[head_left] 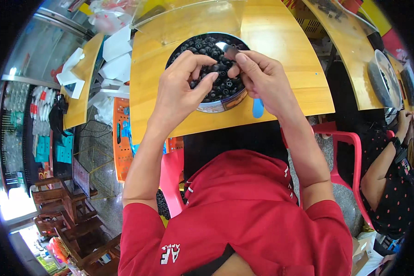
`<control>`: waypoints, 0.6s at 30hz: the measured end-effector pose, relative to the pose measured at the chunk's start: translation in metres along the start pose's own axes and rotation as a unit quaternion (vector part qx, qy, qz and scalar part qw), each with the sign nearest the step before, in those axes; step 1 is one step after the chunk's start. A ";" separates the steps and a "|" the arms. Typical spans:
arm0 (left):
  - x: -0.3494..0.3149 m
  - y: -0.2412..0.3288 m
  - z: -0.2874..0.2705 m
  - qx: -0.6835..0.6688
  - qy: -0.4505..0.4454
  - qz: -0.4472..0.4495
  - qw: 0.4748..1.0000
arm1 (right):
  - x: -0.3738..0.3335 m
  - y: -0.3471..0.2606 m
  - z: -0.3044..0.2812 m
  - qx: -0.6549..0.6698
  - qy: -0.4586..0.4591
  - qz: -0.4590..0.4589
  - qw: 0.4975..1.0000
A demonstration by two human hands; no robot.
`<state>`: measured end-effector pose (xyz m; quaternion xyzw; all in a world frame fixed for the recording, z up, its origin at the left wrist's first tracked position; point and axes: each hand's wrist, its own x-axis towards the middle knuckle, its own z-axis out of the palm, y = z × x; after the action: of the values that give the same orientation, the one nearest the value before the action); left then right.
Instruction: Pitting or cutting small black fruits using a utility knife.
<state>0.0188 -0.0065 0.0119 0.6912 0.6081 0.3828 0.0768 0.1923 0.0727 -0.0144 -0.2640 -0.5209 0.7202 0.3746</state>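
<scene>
A round tub (211, 108) full of small black ring-like pieces (223, 85) stands on the wooden table in front of me. My left hand (181, 80) hovers over its left side, fingers curved, with the thumb and index fingertips apart and no piece visible between them. My right hand (264, 80) is closed around a blue-handled tool (258, 108) at the tub's right side. Its shiny metal end seems to show above my right thumb, while the blue handle sticks out below the palm. My grip hides the tool's middle, so its exact kind is unclear.
The yellow wooden table (299, 55) carries a clear plastic bin (188, 20) behind the tub. An orange crate (122, 152) stands below at the left, near white boxes (115, 57). At the right, a co-worker's arm (382, 175) is beside a pink chair (356, 165) and another tub (384, 80).
</scene>
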 end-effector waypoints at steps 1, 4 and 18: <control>0.000 0.004 0.002 -0.034 0.020 0.017 0.999 | 0.001 0.001 0.003 0.000 0.005 0.000 1.000; -0.002 0.014 0.003 -0.077 0.036 0.036 0.996 | -0.003 -0.006 0.014 -0.002 0.004 0.009 1.000; -0.014 -0.002 0.018 -0.174 0.067 -0.002 0.982 | -0.005 -0.002 0.024 0.074 -0.012 0.033 0.997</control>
<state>0.0289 -0.0116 -0.0082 0.6387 0.5373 0.5281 0.1564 0.1768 0.0556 -0.0046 -0.2444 -0.4614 0.7719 0.3628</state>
